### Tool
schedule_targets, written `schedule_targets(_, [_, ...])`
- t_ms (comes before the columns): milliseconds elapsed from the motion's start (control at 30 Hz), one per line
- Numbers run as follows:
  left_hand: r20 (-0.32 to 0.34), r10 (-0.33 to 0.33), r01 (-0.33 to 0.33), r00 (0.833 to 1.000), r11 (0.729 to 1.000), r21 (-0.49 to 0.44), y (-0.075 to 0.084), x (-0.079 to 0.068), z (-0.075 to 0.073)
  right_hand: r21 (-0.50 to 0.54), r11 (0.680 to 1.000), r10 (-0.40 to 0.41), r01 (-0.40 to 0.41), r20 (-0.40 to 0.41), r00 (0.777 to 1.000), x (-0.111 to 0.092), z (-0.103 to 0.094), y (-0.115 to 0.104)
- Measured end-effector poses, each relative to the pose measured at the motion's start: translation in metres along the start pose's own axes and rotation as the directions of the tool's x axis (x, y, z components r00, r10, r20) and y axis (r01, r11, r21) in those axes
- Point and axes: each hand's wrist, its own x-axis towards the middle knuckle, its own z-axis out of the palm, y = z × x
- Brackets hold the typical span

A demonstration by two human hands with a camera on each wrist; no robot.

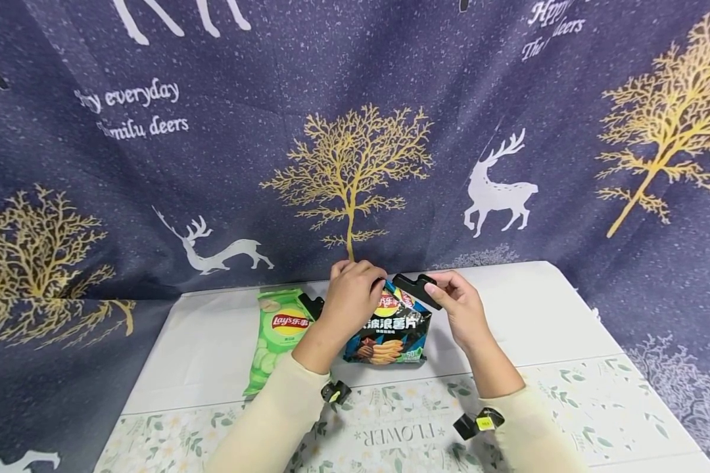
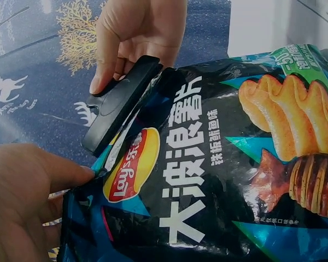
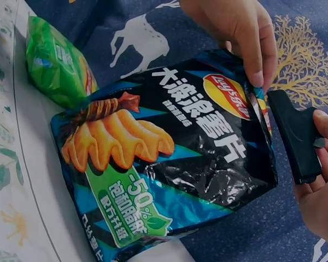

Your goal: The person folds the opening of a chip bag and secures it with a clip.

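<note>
A black and blue chip bag [image 1: 387, 328] stands upright on the table, its wavy-chip picture facing me. At its top edge, my left hand [image 1: 355, 289] pinches the folded film between thumb and fingers. The right hand [image 1: 461, 309] grips a black bag clip [image 3: 295, 136] by its handle side. In the right wrist view the clip lies alongside the bag's top edge, with a narrow gap between them over much of its length. To the left, a green chip bag [image 1: 281, 332] lies on the table, partly hidden by my left forearm.
Another black clip [image 1: 311, 305] is at the green bag's top right. The white table [image 1: 526, 309] carries a flowered cloth strip [image 1: 597, 407] at the front. Behind its back edge hangs a dark blue cloth [image 1: 390, 79] printed with deer and trees.
</note>
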Motion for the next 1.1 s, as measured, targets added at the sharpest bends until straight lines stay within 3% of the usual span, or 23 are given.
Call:
schedule_targets(667, [0.005, -0.003, 0.003, 1.000, 1.000, -0.006, 0.0004, -0.0010, 0.0015, -0.006, 0.997, 0.076, -0.076, 0.030, 0.997, -0.0013, 0.0068, 0.0077])
schedule_targets(900, [0.002, 0.008, -0.009, 1.000, 1.000, 0.002, 0.0006, -0.0005, 0.0029, -0.143, 0.983, 0.115, -0.111, 0.021, 0.993, -0.0026, 0.0045, 0.0082])
schedule_targets(1100, [0.002, 0.019, -0.019, 1.000, 1.000, -0.002, 0.0003, 0.0000, 0.0026, -0.313, 0.949, 0.046, -0.040, 0.009, 0.999, -0.0017, 0.0059, 0.0081])
